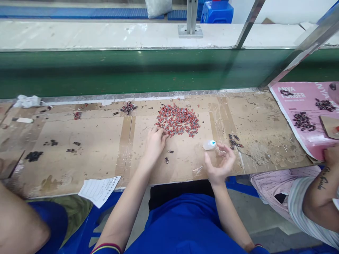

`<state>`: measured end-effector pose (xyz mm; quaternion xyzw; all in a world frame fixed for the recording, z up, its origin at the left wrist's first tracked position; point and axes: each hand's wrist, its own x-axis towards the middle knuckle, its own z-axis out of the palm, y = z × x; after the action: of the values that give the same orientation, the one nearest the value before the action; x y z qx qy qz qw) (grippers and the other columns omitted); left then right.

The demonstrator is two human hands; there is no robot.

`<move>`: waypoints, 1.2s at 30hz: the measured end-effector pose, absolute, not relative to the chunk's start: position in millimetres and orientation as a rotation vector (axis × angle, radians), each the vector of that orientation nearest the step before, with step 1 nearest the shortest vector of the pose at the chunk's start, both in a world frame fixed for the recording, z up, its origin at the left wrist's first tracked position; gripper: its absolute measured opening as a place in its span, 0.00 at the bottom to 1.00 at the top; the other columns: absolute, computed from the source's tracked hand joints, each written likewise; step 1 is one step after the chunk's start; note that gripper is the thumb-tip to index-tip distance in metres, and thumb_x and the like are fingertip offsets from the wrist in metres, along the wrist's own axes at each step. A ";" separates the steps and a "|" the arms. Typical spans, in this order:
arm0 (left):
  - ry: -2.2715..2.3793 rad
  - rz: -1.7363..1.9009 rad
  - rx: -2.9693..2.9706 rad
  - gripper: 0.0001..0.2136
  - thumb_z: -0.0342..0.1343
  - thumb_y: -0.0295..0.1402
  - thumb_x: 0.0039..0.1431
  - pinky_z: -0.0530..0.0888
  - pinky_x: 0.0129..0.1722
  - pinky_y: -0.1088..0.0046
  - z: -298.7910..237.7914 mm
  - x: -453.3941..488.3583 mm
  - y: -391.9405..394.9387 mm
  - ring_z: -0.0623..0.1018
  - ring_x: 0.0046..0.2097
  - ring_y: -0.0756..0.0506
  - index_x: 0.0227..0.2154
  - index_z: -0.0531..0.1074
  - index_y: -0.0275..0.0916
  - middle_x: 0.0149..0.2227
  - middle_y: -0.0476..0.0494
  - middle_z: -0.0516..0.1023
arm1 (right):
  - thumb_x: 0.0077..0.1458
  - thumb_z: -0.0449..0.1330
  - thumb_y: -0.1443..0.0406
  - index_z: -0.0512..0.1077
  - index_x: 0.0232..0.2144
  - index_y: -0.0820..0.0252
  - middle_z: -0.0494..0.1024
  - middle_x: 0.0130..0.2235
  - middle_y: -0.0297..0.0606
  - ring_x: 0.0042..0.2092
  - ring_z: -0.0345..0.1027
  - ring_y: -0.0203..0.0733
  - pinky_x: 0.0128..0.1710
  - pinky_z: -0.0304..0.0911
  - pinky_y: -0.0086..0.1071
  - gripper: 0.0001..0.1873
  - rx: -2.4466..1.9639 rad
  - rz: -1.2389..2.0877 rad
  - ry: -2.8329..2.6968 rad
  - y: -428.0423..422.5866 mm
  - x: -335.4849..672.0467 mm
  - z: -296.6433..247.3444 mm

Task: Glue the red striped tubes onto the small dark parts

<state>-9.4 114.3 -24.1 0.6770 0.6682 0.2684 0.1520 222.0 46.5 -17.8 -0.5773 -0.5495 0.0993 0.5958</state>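
A flat, spread-out pile of small red and dark metallic pieces (177, 118) lies on the cardboard-covered table. My left hand (154, 141) is at the pile's lower left edge, its fingertips pressed together. Whatever they pinch is too small to make out. Beside a small whitish plastic bottle with a blue tip (209, 145), my right hand (220, 164) is open, thumb and fingers curved apart. The bottle is just beyond the thumb and fingertips; whether they touch it I cannot tell. Two small dark pieces (166, 160) lie between my hands.
Several dark pieces (234, 141) sit right of the bottle; another cluster (129, 108) is behind my left hand. Paper (100, 190) overhangs the front edge. Co-workers' arms (324, 190) flank me. A pink sheet (296, 106) bears dark heaps. Green belt (132, 72) runs behind.
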 end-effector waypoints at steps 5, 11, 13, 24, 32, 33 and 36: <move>1.859 0.738 2.002 0.05 0.51 0.26 0.56 0.70 0.45 0.59 -26.1 -12.7 113.3 0.74 0.40 0.39 0.27 0.69 0.40 0.34 0.41 0.78 | 0.52 0.63 0.69 0.67 0.39 0.53 0.75 0.30 0.32 0.29 0.67 0.39 0.30 0.66 0.35 0.13 -1.132 0.235 -1.472 26.2 192.7 -4.1; 1.807 0.811 1.911 0.05 0.49 0.26 0.57 0.71 0.46 0.60 -24.2 -10.7 102.4 0.74 0.40 0.41 0.28 0.67 0.41 0.34 0.42 0.76 | 0.56 0.62 0.62 0.73 0.40 0.57 0.80 0.37 0.41 0.38 0.73 0.44 0.32 0.71 0.35 0.09 -1.304 0.768 -1.487 50.0 158.7 -18.2; 1.770 0.852 1.843 0.04 0.49 0.28 0.58 0.71 0.45 0.61 -20.4 -9.3 96.4 0.75 0.39 0.42 0.29 0.67 0.41 0.34 0.43 0.76 | 0.56 0.62 0.62 0.74 0.42 0.56 0.80 0.40 0.42 0.41 0.73 0.45 0.35 0.71 0.36 0.11 -1.341 0.874 -1.511 61.4 153.0 -25.1; 1.593 0.762 1.877 0.05 0.53 0.31 0.59 0.70 0.50 0.60 -16.9 -18.4 66.1 0.75 0.45 0.41 0.34 0.74 0.40 0.38 0.43 0.78 | 0.57 0.61 0.70 0.79 0.37 0.58 0.79 0.39 0.43 0.45 0.67 0.48 0.48 0.64 0.39 0.07 -1.465 0.724 -2.271 121.0 125.6 -3.3; 1.623 0.837 1.771 0.05 0.55 0.29 0.55 0.71 0.49 0.59 -22.4 -3.8 61.3 0.75 0.44 0.40 0.29 0.76 0.41 0.37 0.42 0.79 | 0.51 0.60 0.78 0.74 0.27 0.59 0.76 0.32 0.43 0.40 0.70 0.49 0.46 0.66 0.42 0.10 -1.449 0.781 -2.086 118.4 125.7 -18.3; 1.617 0.872 1.715 0.05 0.55 0.29 0.55 0.72 0.48 0.59 -22.0 -3.1 60.8 0.75 0.43 0.41 0.30 0.75 0.41 0.36 0.42 0.79 | 0.51 0.61 0.78 0.73 0.27 0.58 0.76 0.32 0.41 0.39 0.70 0.48 0.47 0.67 0.42 0.11 -1.407 0.816 -2.013 116.5 131.1 -19.7; 1.567 1.016 1.425 0.05 0.56 0.33 0.54 0.75 0.43 0.62 -20.2 1.1 56.6 0.79 0.38 0.42 0.31 0.75 0.40 0.35 0.42 0.81 | 0.55 0.59 0.72 0.75 0.30 0.56 0.79 0.34 0.38 0.39 0.72 0.43 0.45 0.69 0.39 0.07 -1.322 0.887 -1.877 107.5 147.2 -20.0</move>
<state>1.1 56.6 -20.2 0.5595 0.6154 0.3989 0.3861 147.2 107.5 -20.0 -0.5064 -0.7189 0.3397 0.3339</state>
